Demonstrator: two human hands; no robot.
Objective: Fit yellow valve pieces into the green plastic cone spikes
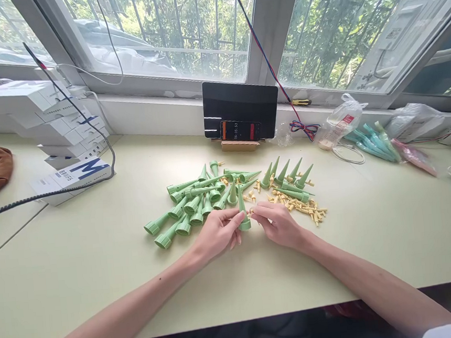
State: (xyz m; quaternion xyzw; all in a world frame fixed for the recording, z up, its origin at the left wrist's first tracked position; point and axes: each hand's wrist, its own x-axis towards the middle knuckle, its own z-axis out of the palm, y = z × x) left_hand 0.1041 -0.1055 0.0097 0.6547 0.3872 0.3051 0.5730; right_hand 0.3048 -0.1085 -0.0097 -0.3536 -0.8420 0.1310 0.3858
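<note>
My left hand (223,230) is closed round a green plastic cone spike (244,216), which points up with its wide ribbed end down. Close against its right side, my right hand (274,222) pinches a small yellow plastic piece (252,212), mostly covered by the fingers. Beyond my left hand lies a heap of similar green spikes (192,206), most on their sides with open ends toward me. Behind my right hand several green spikes (280,173) stand upright, some with yellow pieces in their sides. Loose yellow valve-like pieces (312,211) are scattered just right of them.
A phone showing a timer (241,131) leans on a dark tablet (239,104) at the back. White boxes (72,177) are stacked at the left, with a black cable (105,142) across them. Bagged items (377,142) lie at the right. The table's front edge (238,319) runs before me.
</note>
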